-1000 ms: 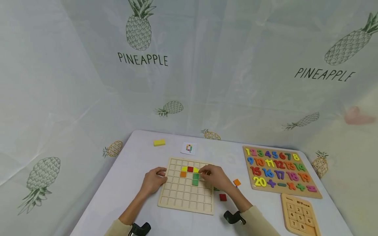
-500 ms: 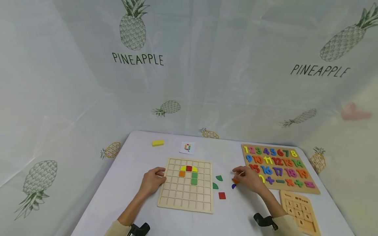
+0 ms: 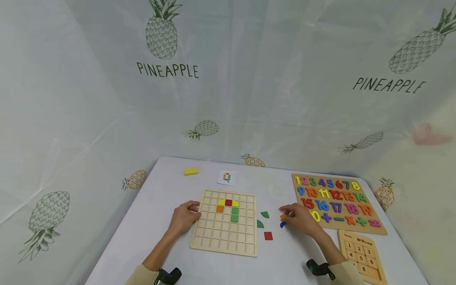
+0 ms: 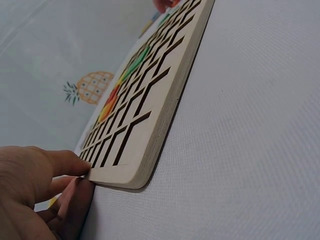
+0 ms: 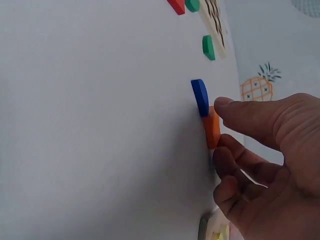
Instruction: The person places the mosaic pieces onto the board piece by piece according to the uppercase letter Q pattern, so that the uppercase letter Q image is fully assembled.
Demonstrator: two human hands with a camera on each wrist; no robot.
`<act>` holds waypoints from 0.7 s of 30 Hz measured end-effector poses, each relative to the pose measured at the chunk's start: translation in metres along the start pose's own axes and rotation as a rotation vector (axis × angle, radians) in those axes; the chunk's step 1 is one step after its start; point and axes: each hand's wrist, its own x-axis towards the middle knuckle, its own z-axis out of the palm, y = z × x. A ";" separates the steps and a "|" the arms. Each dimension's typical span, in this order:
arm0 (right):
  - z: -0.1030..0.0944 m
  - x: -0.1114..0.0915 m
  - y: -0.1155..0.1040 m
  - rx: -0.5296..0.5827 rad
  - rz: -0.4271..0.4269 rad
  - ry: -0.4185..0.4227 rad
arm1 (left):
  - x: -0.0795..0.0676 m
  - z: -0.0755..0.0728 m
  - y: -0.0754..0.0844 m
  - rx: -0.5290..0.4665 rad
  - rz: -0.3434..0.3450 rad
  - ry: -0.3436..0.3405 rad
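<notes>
A wooden grid board (image 3: 223, 233) lies flat with yellow, red, orange and green tiles set in its upper cells. My left hand (image 3: 184, 217) holds the board by its left edge; in the left wrist view a fingertip of the left hand (image 4: 37, 187) rests on the board's rim (image 4: 112, 175). Right of the board, my right hand (image 3: 301, 218) pinches an orange square tile (image 5: 212, 129) between thumb and fingers. That tile is partly covered in the head view. A blue rounded tile (image 5: 200, 96) lies against it.
Two green rounded tiles (image 3: 265, 214) and a red square tile (image 3: 268, 236) lie right of the board. Behind it are a pattern card (image 3: 226, 177) and a yellow block (image 3: 190, 171). A number puzzle (image 3: 336, 202) and a wooden number tray (image 3: 361, 253) stand at right.
My right hand has left the green tiles on the board and moved right to the orange tile, where its fingers have closed. The left hand has stayed at the board's edge.
</notes>
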 end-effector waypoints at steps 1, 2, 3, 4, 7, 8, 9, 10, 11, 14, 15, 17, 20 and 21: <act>0.001 0.000 -0.002 0.005 0.004 -0.001 | 0.000 0.000 0.000 -0.003 0.002 -0.002; 0.002 0.000 -0.005 0.011 0.008 0.000 | 0.000 0.000 0.000 -0.008 0.000 -0.004; 0.003 0.000 -0.007 0.011 0.011 0.000 | 0.000 0.000 0.001 -0.013 -0.002 -0.006; 0.004 -0.001 -0.010 0.007 0.006 -0.001 | 0.000 0.000 0.001 -0.016 -0.001 -0.007; 0.008 -0.004 -0.017 0.000 0.008 -0.003 | 0.000 0.000 0.001 -0.013 0.003 -0.010; 0.009 -0.005 -0.020 0.001 -0.002 -0.013 | 0.000 0.000 0.001 -0.012 0.003 -0.010; 0.011 -0.006 -0.022 0.002 -0.019 -0.031 | 0.000 0.000 0.001 -0.012 0.000 -0.011; 0.012 -0.007 -0.024 0.005 -0.039 -0.055 | 0.000 0.000 0.001 -0.012 -0.001 -0.010; 0.013 -0.009 -0.025 0.011 -0.057 -0.082 | 0.000 0.000 0.001 -0.012 -0.002 -0.008; 0.018 -0.013 -0.029 0.026 -0.133 -0.176 | 0.001 0.000 0.000 -0.011 -0.006 -0.007; 0.020 -0.014 -0.030 0.027 -0.156 -0.201 | 0.001 0.000 0.000 -0.011 -0.008 -0.006; 0.023 -0.017 -0.031 0.027 -0.189 -0.232 | 0.001 0.000 -0.001 -0.008 -0.012 -0.007; 0.026 -0.019 -0.032 0.016 -0.213 -0.243 | 0.001 0.001 -0.002 -0.010 -0.014 -0.008; 0.027 -0.019 -0.033 0.013 -0.215 -0.246 | 0.001 0.001 -0.002 -0.012 -0.012 -0.008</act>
